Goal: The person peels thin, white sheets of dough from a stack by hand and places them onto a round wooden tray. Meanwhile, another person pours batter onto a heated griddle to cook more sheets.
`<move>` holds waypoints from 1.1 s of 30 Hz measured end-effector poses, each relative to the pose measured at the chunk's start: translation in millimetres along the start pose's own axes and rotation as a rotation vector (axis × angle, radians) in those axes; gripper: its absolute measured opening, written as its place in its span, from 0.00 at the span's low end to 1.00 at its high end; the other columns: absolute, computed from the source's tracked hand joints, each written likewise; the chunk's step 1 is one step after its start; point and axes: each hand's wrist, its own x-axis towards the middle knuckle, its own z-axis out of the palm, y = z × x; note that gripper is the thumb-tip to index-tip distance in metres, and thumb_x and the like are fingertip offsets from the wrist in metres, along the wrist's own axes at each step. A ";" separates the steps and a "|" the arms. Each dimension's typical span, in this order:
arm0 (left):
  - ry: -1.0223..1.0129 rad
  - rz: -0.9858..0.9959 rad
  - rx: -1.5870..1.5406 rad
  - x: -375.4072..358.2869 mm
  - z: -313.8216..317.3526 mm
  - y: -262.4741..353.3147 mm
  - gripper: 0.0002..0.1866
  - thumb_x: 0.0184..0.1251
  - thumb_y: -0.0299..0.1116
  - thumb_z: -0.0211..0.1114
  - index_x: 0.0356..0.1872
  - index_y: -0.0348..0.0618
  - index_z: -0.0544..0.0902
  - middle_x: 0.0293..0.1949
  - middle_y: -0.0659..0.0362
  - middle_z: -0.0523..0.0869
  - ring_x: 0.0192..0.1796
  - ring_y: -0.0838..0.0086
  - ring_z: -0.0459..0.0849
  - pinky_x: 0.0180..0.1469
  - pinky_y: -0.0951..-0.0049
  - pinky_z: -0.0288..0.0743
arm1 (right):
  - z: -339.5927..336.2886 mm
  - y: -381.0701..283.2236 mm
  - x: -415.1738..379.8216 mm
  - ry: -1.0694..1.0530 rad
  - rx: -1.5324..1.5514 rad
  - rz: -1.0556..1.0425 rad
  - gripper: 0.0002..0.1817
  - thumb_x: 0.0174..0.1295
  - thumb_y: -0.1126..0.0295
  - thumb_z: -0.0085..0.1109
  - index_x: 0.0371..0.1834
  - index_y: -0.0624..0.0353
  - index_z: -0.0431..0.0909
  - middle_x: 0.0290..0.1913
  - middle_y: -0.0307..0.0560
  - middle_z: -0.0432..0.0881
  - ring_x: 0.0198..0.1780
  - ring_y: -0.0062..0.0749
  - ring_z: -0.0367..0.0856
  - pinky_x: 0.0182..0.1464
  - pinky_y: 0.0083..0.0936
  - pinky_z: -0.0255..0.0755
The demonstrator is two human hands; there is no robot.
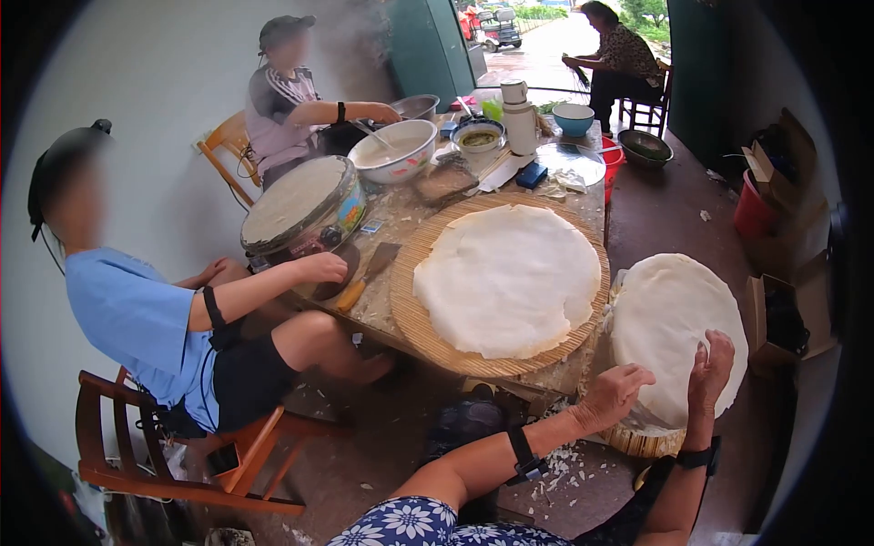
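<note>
A stack of thin, pale round sheets (678,314) lies on a round woven mat at the right. My left hand (616,397) is over the stack's lower left edge, fingers bent and drawn together; whatever they may hold is too small to make out. Near the lower right part of the stack, my right hand (710,371) is raised with its fingers pointing up; their grip is unclear. Left of the stack, another white round sheet (505,278) with ragged edges rests on a round woven mat (410,314) on the table.
Past the mat stand a round griddle coated with batter (296,205), a bowl of batter (396,164), a scraper with a yellow handle (350,295) and a thermos (520,127). Two people sit at the left; another sits by the doorway. White scraps litter the floor (555,473).
</note>
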 end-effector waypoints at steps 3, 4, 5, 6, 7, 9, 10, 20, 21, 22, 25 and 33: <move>0.008 -0.001 -0.007 1.9 -11.1 0.7 0.15 0.52 0.15 0.56 0.41 0.40 0.78 0.41 0.52 0.82 0.45 0.56 0.82 0.46 0.65 0.78 | 11.7 -6.5 -1.3 -0.025 0.020 -0.013 0.16 0.53 0.81 0.58 0.47 0.63 0.76 0.50 0.54 0.77 0.58 0.50 0.71 0.62 0.40 0.63; 0.015 -0.007 -0.005 1.4 -13.3 0.0 0.15 0.52 0.15 0.56 0.41 0.40 0.78 0.41 0.52 0.82 0.45 0.56 0.82 0.46 0.65 0.78 | 14.2 -8.0 -2.1 -0.033 0.015 -0.019 0.16 0.53 0.81 0.58 0.47 0.63 0.76 0.50 0.54 0.77 0.58 0.50 0.71 0.63 0.40 0.62; 0.010 -0.001 0.000 1.1 -15.1 -0.5 0.15 0.51 0.15 0.56 0.41 0.40 0.78 0.40 0.52 0.81 0.44 0.56 0.82 0.45 0.65 0.78 | 15.2 -10.5 -2.7 -0.038 0.019 -0.025 0.16 0.53 0.81 0.58 0.47 0.63 0.76 0.50 0.54 0.77 0.58 0.50 0.71 0.63 0.40 0.62; 0.003 0.005 0.005 1.0 -16.8 -1.0 0.15 0.51 0.14 0.55 0.41 0.40 0.77 0.39 0.52 0.81 0.44 0.56 0.82 0.45 0.64 0.78 | 15.6 -13.5 -2.9 -0.054 0.006 -0.025 0.16 0.53 0.81 0.58 0.47 0.63 0.76 0.50 0.54 0.77 0.59 0.50 0.71 0.63 0.40 0.62; 0.009 0.002 0.010 0.1 -18.0 -1.0 0.15 0.51 0.14 0.55 0.41 0.40 0.77 0.39 0.52 0.81 0.44 0.56 0.82 0.45 0.64 0.78 | 16.4 -16.3 -3.1 -0.069 -0.006 -0.025 0.16 0.53 0.81 0.58 0.47 0.63 0.76 0.50 0.54 0.77 0.59 0.50 0.71 0.63 0.40 0.62; -0.049 -0.023 0.004 -2.9 -18.9 0.3 0.14 0.52 0.16 0.55 0.40 0.40 0.77 0.36 0.52 0.80 0.42 0.55 0.81 0.42 0.63 0.77 | 16.7 -18.4 -4.4 -0.075 0.004 -0.038 0.15 0.54 0.81 0.57 0.46 0.63 0.76 0.50 0.54 0.77 0.59 0.50 0.71 0.63 0.40 0.62; -0.045 -0.026 0.007 -4.9 -17.0 -1.1 0.14 0.52 0.16 0.55 0.40 0.40 0.77 0.36 0.52 0.80 0.42 0.55 0.81 0.42 0.63 0.77 | 16.5 -18.8 -5.0 -0.077 0.007 -0.046 0.15 0.54 0.81 0.57 0.46 0.63 0.76 0.50 0.54 0.77 0.59 0.50 0.71 0.63 0.40 0.62; -0.129 0.039 -0.032 2.2 -4.8 13.0 0.08 0.59 0.23 0.54 0.40 0.40 0.75 0.34 0.51 0.77 0.40 0.55 0.80 0.41 0.61 0.75 | 21.2 -34.8 -3.6 -0.100 0.159 0.033 0.14 0.53 0.82 0.57 0.45 0.63 0.76 0.47 0.53 0.78 0.55 0.48 0.73 0.60 0.37 0.65; -0.129 0.057 -0.035 2.9 -1.6 12.3 0.07 0.60 0.23 0.54 0.40 0.39 0.75 0.33 0.51 0.77 0.40 0.55 0.79 0.41 0.61 0.75 | 22.4 -34.9 -4.2 -0.101 0.165 0.010 0.14 0.53 0.83 0.57 0.44 0.63 0.76 0.46 0.53 0.78 0.54 0.47 0.73 0.59 0.36 0.66; -0.132 0.057 -0.040 3.0 1.2 11.5 0.07 0.60 0.23 0.54 0.40 0.39 0.75 0.33 0.51 0.77 0.40 0.55 0.79 0.41 0.61 0.75 | 21.8 -34.6 -4.5 -0.104 0.169 -0.012 0.15 0.52 0.83 0.57 0.44 0.64 0.76 0.46 0.53 0.78 0.54 0.47 0.74 0.58 0.36 0.66; -0.171 0.079 0.008 2.8 8.2 7.5 0.07 0.61 0.24 0.53 0.40 0.38 0.75 0.34 0.51 0.77 0.41 0.55 0.79 0.41 0.62 0.76 | 16.3 -34.3 -4.5 -0.117 0.160 -0.008 0.15 0.52 0.83 0.57 0.44 0.64 0.76 0.46 0.53 0.78 0.53 0.47 0.74 0.58 0.36 0.67; -0.172 0.049 0.033 2.1 6.9 6.4 0.10 0.58 0.21 0.53 0.40 0.40 0.77 0.36 0.52 0.78 0.40 0.56 0.81 0.41 0.64 0.77 | 6.2 -32.4 -5.8 -0.115 0.165 0.018 0.14 0.51 0.84 0.58 0.42 0.64 0.77 0.44 0.54 0.78 0.51 0.47 0.75 0.55 0.35 0.68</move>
